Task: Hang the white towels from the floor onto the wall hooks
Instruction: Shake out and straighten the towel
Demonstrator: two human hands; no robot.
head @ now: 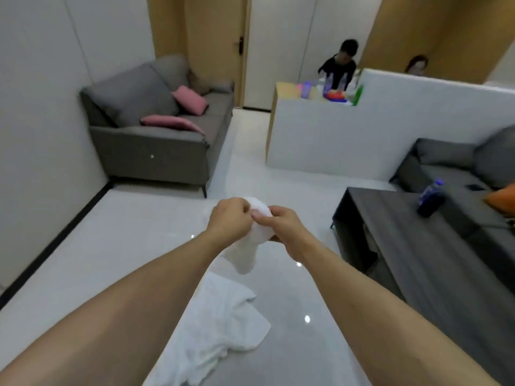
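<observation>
Both hands meet at the frame's centre: the left hand (231, 218) and right hand (281, 227) each curl their fingers round a bunched white towel (250, 246), its loose end hanging below them, clear of the floor (111, 246). Lower centre, a 2nd towel (223, 330) lies crumpled on the glossy floor. At the right stands a dark desk (390, 232) carrying a bottle (430, 197). A grey sofa (156, 129) with 2 pink cushions (189, 100) sits upper left. Upper right, 2 people (338, 65) are behind a white partition (362, 135).
</observation>
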